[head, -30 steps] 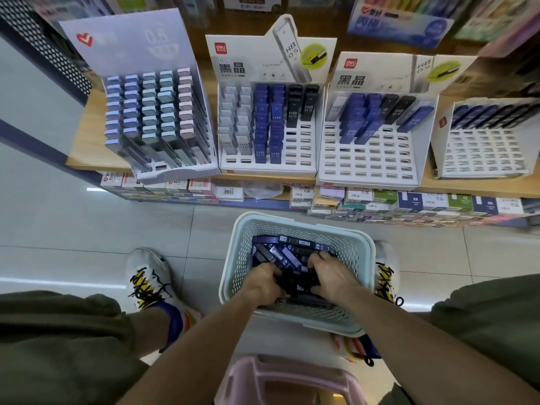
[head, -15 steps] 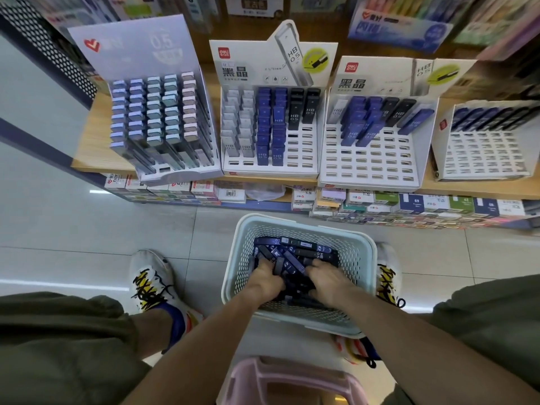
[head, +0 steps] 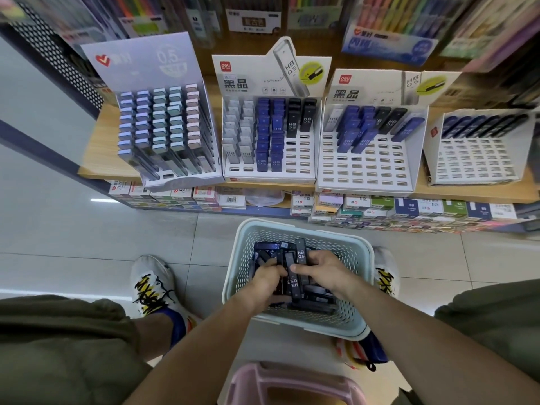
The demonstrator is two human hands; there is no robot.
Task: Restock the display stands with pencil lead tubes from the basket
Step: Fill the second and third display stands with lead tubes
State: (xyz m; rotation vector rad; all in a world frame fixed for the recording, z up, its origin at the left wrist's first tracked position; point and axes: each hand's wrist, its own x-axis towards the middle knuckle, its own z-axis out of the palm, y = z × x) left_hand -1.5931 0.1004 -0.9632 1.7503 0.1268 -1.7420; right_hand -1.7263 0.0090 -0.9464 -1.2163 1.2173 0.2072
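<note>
Gathering tubes is the step in hand, and it has moved forward since a second ago: then both hands were buried low in the pile, and now they have come up a little with tubes in them. The left hand (head: 267,280) has its fingers curled into the dark pencil lead tubes (head: 292,276) inside the basket (head: 362,258); how many it holds cannot be told. The right hand (head: 323,271) pinches an upright black tube marked HB 0.5 (head: 301,254) between thumb and fingers, and a second black tube (head: 293,283) stands between the two hands. The rest of the tubes lie loose on the bottom of the basket, which stands on the floor between the person's shoes.

It seems that the picking is nearly finished and the carrying up comes next. The second display stand (head: 301,159) has free slots in its right columns under the black tubes, and the third display stand (head: 365,171) is mostly free, so the black tubes probably belong there.
</note>
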